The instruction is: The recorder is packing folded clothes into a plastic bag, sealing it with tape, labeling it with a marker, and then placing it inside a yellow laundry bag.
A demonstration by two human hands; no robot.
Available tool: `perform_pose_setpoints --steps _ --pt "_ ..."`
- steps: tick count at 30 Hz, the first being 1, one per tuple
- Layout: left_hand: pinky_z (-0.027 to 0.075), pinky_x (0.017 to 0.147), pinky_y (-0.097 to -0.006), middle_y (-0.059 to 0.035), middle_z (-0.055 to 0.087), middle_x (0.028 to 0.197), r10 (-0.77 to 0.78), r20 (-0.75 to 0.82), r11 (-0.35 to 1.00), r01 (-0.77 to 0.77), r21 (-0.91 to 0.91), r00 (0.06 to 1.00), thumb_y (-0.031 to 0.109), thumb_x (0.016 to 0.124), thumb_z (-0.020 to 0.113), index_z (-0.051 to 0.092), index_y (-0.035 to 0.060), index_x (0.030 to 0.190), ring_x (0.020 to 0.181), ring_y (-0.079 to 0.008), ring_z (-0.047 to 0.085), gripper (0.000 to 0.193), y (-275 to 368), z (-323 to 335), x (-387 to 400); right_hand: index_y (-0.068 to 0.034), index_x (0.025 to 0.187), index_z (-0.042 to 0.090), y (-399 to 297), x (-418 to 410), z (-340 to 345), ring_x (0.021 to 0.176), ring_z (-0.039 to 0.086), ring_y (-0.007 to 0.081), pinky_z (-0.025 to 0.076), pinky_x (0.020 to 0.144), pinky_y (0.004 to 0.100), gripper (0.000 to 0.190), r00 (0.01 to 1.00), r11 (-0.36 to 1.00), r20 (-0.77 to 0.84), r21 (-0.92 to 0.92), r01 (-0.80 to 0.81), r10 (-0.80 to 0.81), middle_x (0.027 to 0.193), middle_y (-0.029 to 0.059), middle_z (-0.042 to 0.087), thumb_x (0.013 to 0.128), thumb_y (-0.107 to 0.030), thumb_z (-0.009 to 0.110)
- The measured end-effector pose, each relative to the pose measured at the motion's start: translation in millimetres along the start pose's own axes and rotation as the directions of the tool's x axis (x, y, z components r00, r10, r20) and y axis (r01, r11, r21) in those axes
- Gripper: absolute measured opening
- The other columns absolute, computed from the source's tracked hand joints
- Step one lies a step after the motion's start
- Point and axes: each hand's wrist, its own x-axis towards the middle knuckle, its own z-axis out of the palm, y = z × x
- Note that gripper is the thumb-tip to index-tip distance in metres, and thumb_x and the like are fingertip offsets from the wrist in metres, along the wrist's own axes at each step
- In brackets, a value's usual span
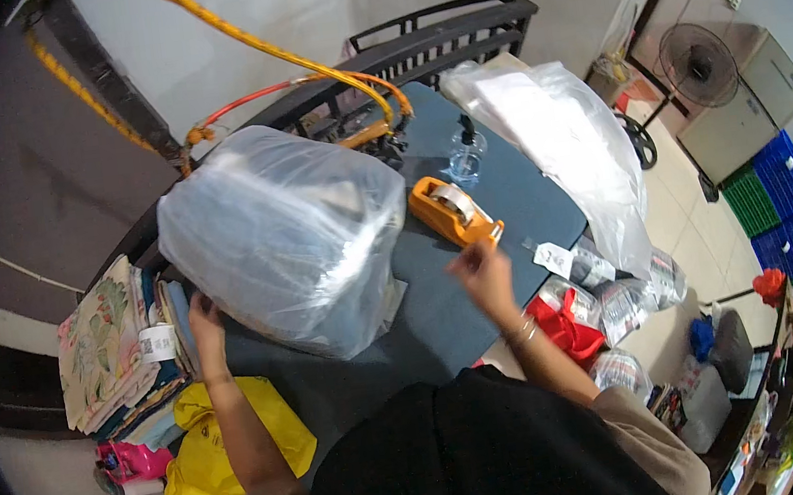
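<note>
A large clear plastic bag [277, 240], packed full and bulging, lies on the dark grey-blue tabletop [415, 341] before me. At its left side is my left hand [206, 319], between the bag and a stack of folded fabrics [105, 350] with a paper tag; how its fingers are placed is partly hidden. My right hand [483, 277] hovers right at the cutter end of an orange tape dispenser [439, 205] holding a roll of clear tape. Its fingers look bent together and blurred, so whether they pinch any tape is unclear.
Behind the dispenser stands a clear pump bottle [465, 154]. White plastic sheeting [560, 131] drapes over the table's right edge, above several wrapped bundles [626, 301]. Yellow and red ropes [252, 42] arch over the back. A yellow bag [262, 420] lies at lower left; a fan [699, 65] stands far right.
</note>
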Motion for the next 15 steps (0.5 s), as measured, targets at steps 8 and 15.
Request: perform_pose_setpoints --steps 8,15 --pt "0.046 0.073 -0.0270 -0.0086 0.065 0.087 -0.172 0.819 0.981 0.170 0.092 0.548 0.018 0.085 0.060 0.061 -0.0007 0.101 0.082 -0.0132 0.060 0.025 137 59 -168 0.001 0.112 0.048 97 130 -49 0.069 0.066 0.0219 0.053 0.060 0.0307 0.052 0.958 0.977 0.258 -0.199 -0.073 0.125 0.075 0.0127 0.066 0.068 -0.011 0.074" --pt "0.046 0.077 -0.0303 -0.0113 0.064 0.098 0.124 0.777 0.990 -0.125 -0.059 0.617 0.010 0.083 0.059 0.056 -0.0006 0.110 0.088 -0.0190 0.060 0.029 219 170 -150 0.005 0.103 0.056 23 55 -171 0.057 0.061 0.0145 0.047 0.054 0.0262 0.033 0.947 0.996 0.313 0.015 -0.087 0.078 0.066 0.0116 0.063 0.071 -0.003 0.065"
